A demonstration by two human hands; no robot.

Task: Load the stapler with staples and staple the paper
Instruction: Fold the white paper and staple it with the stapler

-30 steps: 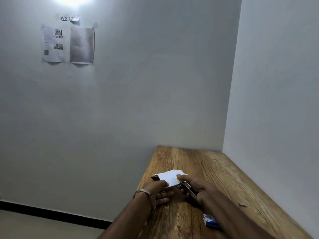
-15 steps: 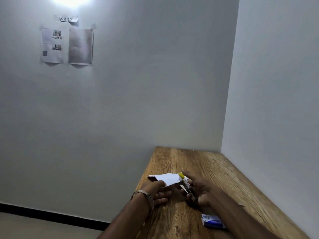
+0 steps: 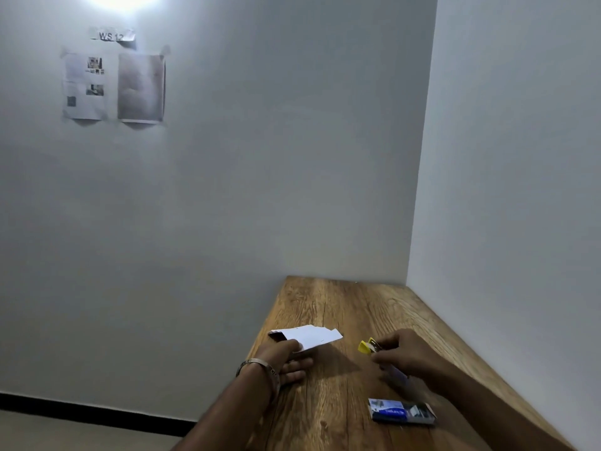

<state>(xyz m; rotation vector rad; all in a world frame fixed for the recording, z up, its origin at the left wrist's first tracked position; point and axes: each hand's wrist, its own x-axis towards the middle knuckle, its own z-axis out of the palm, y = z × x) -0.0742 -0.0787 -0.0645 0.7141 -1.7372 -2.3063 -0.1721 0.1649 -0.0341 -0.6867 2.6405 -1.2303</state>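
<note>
- The left hand (image 3: 286, 359), low in the middle of the frame, is holding the folded paper (image 3: 307, 336) by its near edge, fingers curled onto it. This is probably pinning the sheets so they stay lined up on the wooden table (image 3: 341, 304).
- The right hand (image 3: 406, 353), to the right of the paper and apart from it, is gripping the stapler (image 3: 369, 346), fingers wrapped around its body. Only the yellow nose and a bit of metal are showing past the knuckles.
- The stapler is pointing toward the paper but not touching it; whether a staple is already in the sheets is too small to tell.
- The staple box (image 3: 401, 411) is lying flat at the lower right of the frame, near the right forearm and away from the paper, probably set aside within easy reach.
- Its right end looks open, with something pale inside; whether staples are left in it cannot be told.
- Printed sheets (image 3: 113, 87) are hanging taped to the wall at the upper left of the frame.
</note>
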